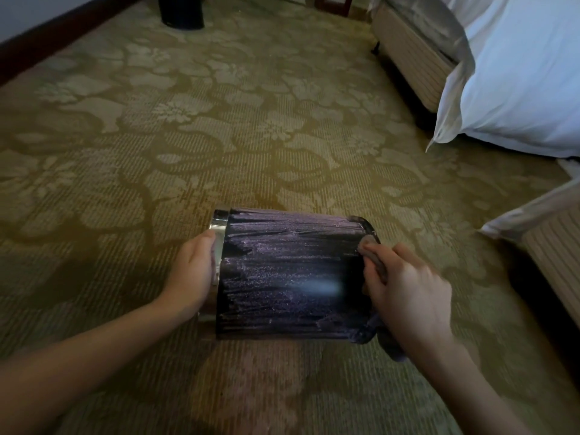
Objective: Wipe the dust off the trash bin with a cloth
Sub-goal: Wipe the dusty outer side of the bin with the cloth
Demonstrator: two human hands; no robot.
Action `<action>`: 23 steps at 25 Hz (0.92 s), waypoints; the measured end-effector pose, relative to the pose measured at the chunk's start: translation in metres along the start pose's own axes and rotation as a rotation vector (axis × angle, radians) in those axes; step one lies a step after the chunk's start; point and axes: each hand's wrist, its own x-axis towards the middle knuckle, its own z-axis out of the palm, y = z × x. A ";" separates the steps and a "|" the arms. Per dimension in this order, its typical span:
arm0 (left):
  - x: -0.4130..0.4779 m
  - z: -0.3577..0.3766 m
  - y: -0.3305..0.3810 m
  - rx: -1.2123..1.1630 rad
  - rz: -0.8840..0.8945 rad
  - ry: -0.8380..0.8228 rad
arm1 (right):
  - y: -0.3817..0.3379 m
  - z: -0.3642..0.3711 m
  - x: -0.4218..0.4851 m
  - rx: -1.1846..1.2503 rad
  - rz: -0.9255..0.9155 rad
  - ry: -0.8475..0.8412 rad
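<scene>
A dark bin (292, 274) is held on its side above a patterned carpet (219, 120), low in the middle of the view, with its open end turned to the left and its base to the right. The silver rim (217, 229) at the open end is gripped by the left hand (191, 271), whose fingers (209, 236) are curled over the band; the thumb side is hidden behind the bin. The side wall of the bin is seen to be streaked with pale dust in long lines running from rim to base, with a darker patch toward the right end. A grey cloth (375, 262) is pressed against the base end by the right hand (408, 290), the fingers being clenched around it, and a loose tail of the cloth hangs below the wrist. The right hand is slightly blurred. A bed (518, 73) with white bedding is seen at the upper right, with a striped base beneath it, and a second striped bed base lies at the right edge. A second dark bin (180, 11) stands upright by the wall at the top left, well apart from the hands.
</scene>
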 end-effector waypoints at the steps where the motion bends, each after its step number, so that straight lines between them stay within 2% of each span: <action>1: -0.002 0.001 -0.001 -0.003 0.017 0.011 | 0.001 0.000 -0.003 0.021 0.024 0.013; 5: -0.017 0.011 -0.005 0.046 0.126 0.131 | 0.010 -0.002 -0.008 0.149 0.139 -0.046; 8: -0.022 0.012 -0.012 0.034 0.156 0.146 | 0.022 0.001 -0.006 0.509 0.267 -0.100; 11: -0.020 0.014 -0.013 0.001 0.152 0.149 | 0.028 0.007 0.001 0.751 0.326 -0.064; 14: -0.018 0.032 -0.001 -0.076 0.167 0.159 | 0.039 -0.001 0.012 0.847 0.372 0.011; 17: -0.013 0.057 0.007 -0.106 0.153 0.161 | 0.060 -0.012 0.029 0.825 0.360 0.102; 23: -0.025 0.081 -0.020 0.021 0.168 -0.094 | 0.090 0.012 0.005 0.560 0.412 0.060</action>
